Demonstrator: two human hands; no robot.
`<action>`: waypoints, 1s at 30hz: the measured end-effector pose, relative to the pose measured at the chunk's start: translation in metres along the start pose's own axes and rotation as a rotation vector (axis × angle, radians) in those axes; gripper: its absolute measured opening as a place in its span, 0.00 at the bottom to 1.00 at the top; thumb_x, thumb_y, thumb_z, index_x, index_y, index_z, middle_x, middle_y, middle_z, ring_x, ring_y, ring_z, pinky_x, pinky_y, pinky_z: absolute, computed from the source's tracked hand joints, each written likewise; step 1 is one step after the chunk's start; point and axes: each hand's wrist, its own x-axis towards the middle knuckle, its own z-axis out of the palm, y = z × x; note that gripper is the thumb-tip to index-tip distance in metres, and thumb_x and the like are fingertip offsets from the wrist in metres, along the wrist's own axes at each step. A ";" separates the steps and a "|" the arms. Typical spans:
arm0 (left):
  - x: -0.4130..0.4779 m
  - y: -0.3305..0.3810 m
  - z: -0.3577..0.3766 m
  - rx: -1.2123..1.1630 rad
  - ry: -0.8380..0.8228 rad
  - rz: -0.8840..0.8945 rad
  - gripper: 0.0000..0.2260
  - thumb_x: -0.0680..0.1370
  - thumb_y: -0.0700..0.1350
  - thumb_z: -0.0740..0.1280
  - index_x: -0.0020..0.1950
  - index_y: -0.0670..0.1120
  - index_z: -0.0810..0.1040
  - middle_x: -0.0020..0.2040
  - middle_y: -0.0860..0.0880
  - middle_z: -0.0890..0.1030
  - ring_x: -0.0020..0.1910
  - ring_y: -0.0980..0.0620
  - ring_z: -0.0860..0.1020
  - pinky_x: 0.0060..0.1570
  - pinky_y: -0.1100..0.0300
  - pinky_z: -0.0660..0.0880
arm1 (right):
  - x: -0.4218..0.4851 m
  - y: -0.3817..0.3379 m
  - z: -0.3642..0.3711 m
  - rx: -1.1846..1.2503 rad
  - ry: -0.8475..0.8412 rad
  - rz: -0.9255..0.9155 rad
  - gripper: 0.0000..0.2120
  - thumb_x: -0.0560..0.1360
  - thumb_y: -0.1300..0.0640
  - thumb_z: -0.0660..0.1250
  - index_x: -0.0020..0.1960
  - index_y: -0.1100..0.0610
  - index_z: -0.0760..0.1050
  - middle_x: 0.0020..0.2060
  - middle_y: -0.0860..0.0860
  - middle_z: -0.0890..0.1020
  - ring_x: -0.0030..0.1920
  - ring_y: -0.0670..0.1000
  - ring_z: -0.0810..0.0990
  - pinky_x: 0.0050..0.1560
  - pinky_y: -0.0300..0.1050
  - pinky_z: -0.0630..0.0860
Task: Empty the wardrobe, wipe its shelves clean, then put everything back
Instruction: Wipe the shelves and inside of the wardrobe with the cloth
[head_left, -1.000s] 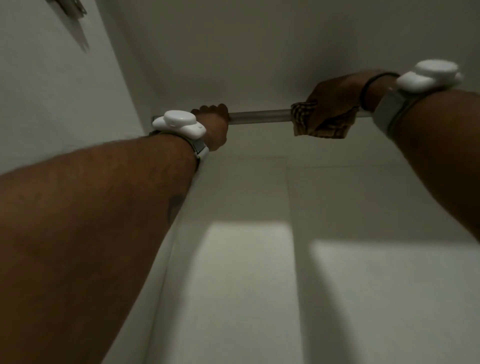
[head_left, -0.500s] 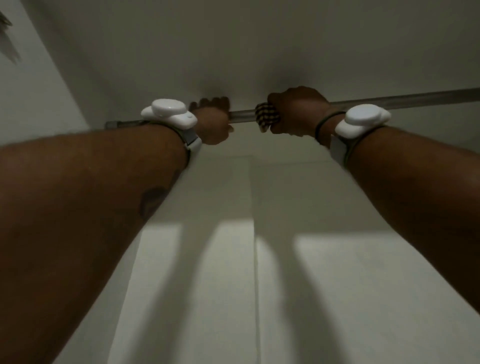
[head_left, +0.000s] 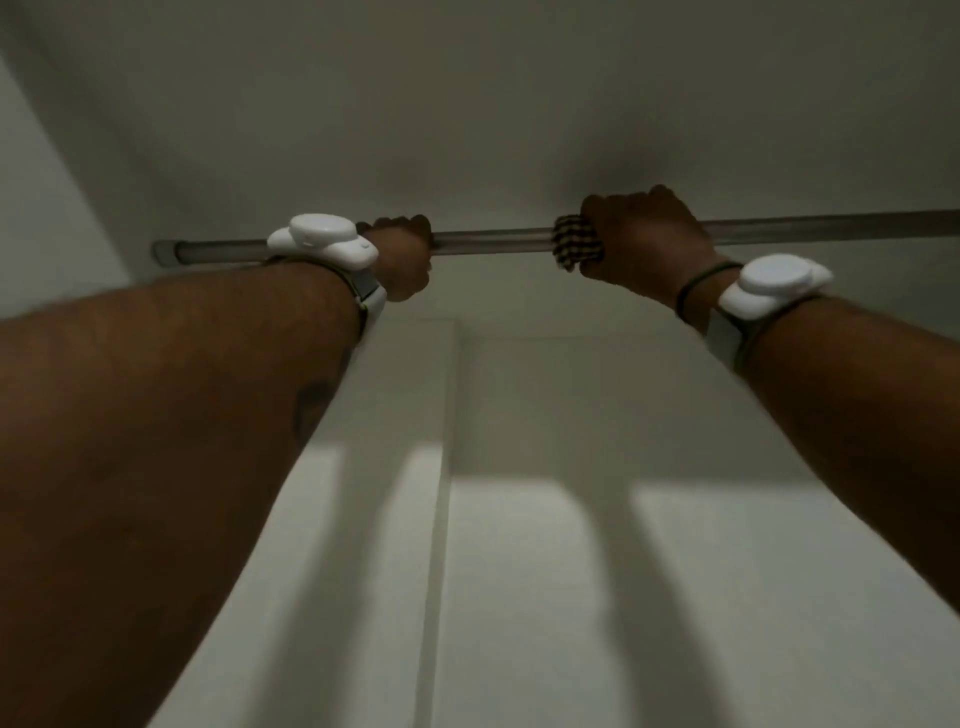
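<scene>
- While we reach up into the wardrobe (head_left: 571, 395), the rail (head_left: 493, 242) runs left to right across our view, just under the top panel (head_left: 467, 104). That long axis is the line any wipe has to follow.
- Our right hand (head_left: 644, 241) is curled tight round the checked cloth (head_left: 574, 243), which wraps the rail and bulges out on the hand's left side.
- Our left hand (head_left: 402, 260) is closed round the bare rail, well apart from the right. We judge it is steadying the rail.
- Between the hands lies an uncovered stretch of rail. To the right, the rail runs on bare to the edge of view. Left of the left hand, a short length ends at the bracket (head_left: 163, 253) on the side wall.
- Nothing hangs on the visible rail, so we judge this part emptied and the wiping under way.
- The gap up to the top panel looks narrow for knuckles, while below the rail the space is open.
- Sliding the cloth leftward would soon meet the left hand, which would have to shift. Rightward the way is free.
</scene>
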 end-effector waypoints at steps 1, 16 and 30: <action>-0.001 0.000 0.000 0.007 0.003 -0.001 0.10 0.80 0.43 0.66 0.59 0.43 0.72 0.52 0.43 0.76 0.54 0.39 0.77 0.54 0.51 0.70 | 0.006 0.006 -0.015 0.125 -0.139 0.051 0.11 0.71 0.50 0.73 0.47 0.55 0.76 0.37 0.55 0.83 0.34 0.59 0.80 0.38 0.49 0.74; 0.000 0.039 -0.008 0.180 -0.047 -0.293 0.14 0.80 0.44 0.63 0.64 0.41 0.70 0.61 0.38 0.75 0.63 0.36 0.72 0.71 0.43 0.61 | -0.031 0.073 0.023 -0.121 0.340 0.015 0.15 0.67 0.57 0.73 0.49 0.59 0.72 0.36 0.59 0.78 0.35 0.62 0.78 0.47 0.56 0.73; 0.029 0.215 -0.012 -0.068 0.073 0.112 0.13 0.82 0.49 0.64 0.63 0.43 0.71 0.58 0.41 0.78 0.56 0.38 0.77 0.60 0.48 0.69 | -0.059 0.146 -0.039 0.194 -0.304 0.194 0.09 0.73 0.53 0.73 0.48 0.57 0.78 0.39 0.56 0.84 0.38 0.59 0.84 0.40 0.49 0.78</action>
